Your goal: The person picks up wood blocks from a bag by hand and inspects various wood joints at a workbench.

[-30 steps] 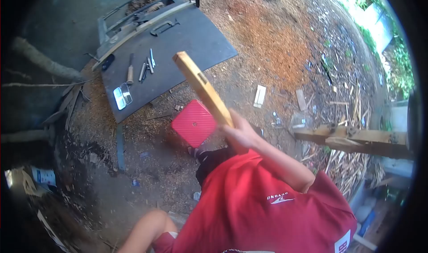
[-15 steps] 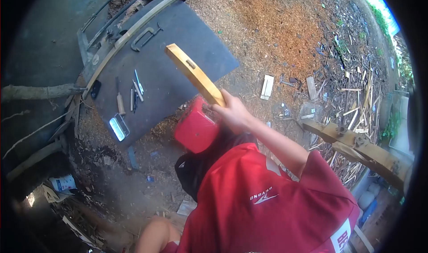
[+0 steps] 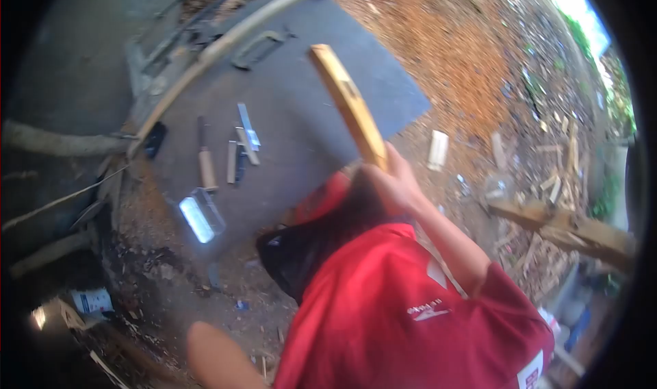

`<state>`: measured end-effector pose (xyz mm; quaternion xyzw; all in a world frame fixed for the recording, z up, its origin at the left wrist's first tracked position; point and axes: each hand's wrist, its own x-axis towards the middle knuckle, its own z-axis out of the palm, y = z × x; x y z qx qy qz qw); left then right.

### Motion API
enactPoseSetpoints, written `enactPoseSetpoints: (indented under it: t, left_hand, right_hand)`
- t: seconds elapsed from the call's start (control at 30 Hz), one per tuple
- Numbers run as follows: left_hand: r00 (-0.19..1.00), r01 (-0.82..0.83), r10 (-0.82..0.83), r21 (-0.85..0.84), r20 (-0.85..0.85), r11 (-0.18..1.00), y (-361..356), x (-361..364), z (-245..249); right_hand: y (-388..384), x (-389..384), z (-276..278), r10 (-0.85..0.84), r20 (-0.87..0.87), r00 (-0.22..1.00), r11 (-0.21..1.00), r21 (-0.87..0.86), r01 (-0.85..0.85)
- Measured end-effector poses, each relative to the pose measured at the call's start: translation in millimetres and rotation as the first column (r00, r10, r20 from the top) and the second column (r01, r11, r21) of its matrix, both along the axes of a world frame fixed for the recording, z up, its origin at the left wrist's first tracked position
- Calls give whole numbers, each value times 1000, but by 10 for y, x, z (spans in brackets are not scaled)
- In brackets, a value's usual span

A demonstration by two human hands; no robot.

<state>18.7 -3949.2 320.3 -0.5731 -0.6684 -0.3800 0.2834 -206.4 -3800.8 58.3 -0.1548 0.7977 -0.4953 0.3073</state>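
Now stool mostly hidden, wood still gripped

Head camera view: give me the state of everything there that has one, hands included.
Right hand: closed around the wooden bar.
Wooden bar: held at one end, tilted, slot cut in its side.
Left hand: out of view.
Clamp: lying on the table, apparently gripping nothing.
Wood-handled tool: lying on the table, not in use.
Plastic box: too blurred to tell open or shut.
Red stool: mostly hidden.
Table: partly covered with tools.

Wooden bar — open gap — clamp
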Motion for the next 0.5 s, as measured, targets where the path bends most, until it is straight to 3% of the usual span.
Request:
enactPoseSetpoints:
  t: [0.07,0.13,0.23,0.33,0.5]
  left_hand:
    - [987,-88,93,43,-133,995,26,-23,-429]
    - [947,-152,180,123,-267,981,70,-92,-850]
    - [876,-240,315,238,-365,941,147,-259,-1480]
    - [808,-277,395,309,-438,910,201,-423,-2055]
    - [752,-307,446,340,-485,889,248,-646,-2758]
  right_hand:
    - [-63,71,-324,13,-13,1000,987,-158,-15]
    - [-179,83,-304,20,-179,984,996,-87,-36]
    - [-246,80,-361,14,0,1000,994,-112,-14]
    - [-239,86,-606,-44,-42,998,973,-230,33]
    - [-78,28,-852,-87,-23,996,970,-230,80]
